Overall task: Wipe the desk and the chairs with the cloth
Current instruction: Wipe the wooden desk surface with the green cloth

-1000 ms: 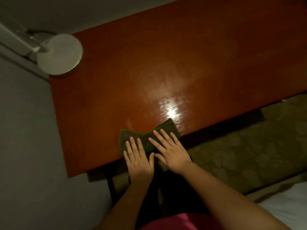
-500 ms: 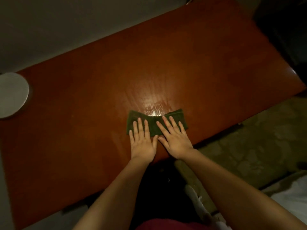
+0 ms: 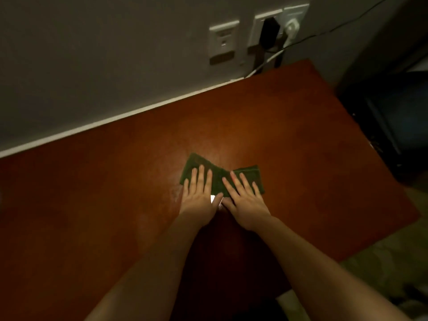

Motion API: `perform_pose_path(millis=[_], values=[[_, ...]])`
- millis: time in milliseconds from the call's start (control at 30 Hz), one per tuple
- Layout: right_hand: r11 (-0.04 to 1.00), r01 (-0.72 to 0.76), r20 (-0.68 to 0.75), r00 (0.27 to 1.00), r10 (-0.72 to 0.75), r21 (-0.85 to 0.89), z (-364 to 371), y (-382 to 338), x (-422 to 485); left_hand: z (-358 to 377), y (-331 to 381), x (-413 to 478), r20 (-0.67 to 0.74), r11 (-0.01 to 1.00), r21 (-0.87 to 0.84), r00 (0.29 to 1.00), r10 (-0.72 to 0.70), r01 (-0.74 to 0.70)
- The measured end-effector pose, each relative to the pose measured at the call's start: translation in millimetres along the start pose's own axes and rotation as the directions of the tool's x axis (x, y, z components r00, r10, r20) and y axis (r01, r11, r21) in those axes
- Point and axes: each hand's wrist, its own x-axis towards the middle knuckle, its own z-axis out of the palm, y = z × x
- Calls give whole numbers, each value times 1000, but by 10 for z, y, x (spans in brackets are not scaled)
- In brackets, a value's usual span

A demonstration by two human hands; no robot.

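Note:
A dark green folded cloth (image 3: 220, 176) lies flat on the glossy red-brown desk (image 3: 104, 193), a little right of the desk's middle. My left hand (image 3: 200, 193) presses flat on the cloth's left half, fingers spread and pointing away from me. My right hand (image 3: 244, 196) presses flat on its right half, thumb touching the left thumb. Both palms sit partly on the bare wood behind the cloth. No chair is in view.
The desk's far edge meets a grey wall with a white strip (image 3: 115, 119). Wall sockets with plugs and cables (image 3: 271, 33) hang above the far right corner. A dark object (image 3: 389, 117) stands right of the desk. Patterned floor (image 3: 393, 262) shows at lower right.
Both hands have pushed the cloth away from the near edge toward the desk's middle and the wall. The view has swung right; the round white lamp base at left is out of sight.

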Motion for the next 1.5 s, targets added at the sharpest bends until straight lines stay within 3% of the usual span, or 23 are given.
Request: perform_pose_path(millis=[133,333,633,967,1233,1367,1500], values=[[1000,8,-51,999,-8,8,-166,324,161,-194,196,388,24,999,16,999,36,-37],[997,48,-62,997,-52,-66,-432,722,475,-318,502,735,57,998,37,997,-45,42],[946,261,-88,956,-281,-193,-991,1449,1168,-644,1130,1316,160,957,-50,948,-274,285],[990,103,-164,979,-119,-101,-1485,3023,1078,-772,2539,2253,171,985,-48,973,-154,164],[997,-74,-238,968,80,31,-1318,3251,747,-644,3092,2457,83,990,-80,990,-111,118],[998,-65,-255,965,65,10,-1419,3306,914,-637,3014,2542,69,995,-63,995,-76,81],[999,35,-238,970,-39,-23,-1769,3438,1457,-778,2926,2854,23,995,-85,999,-44,46]])
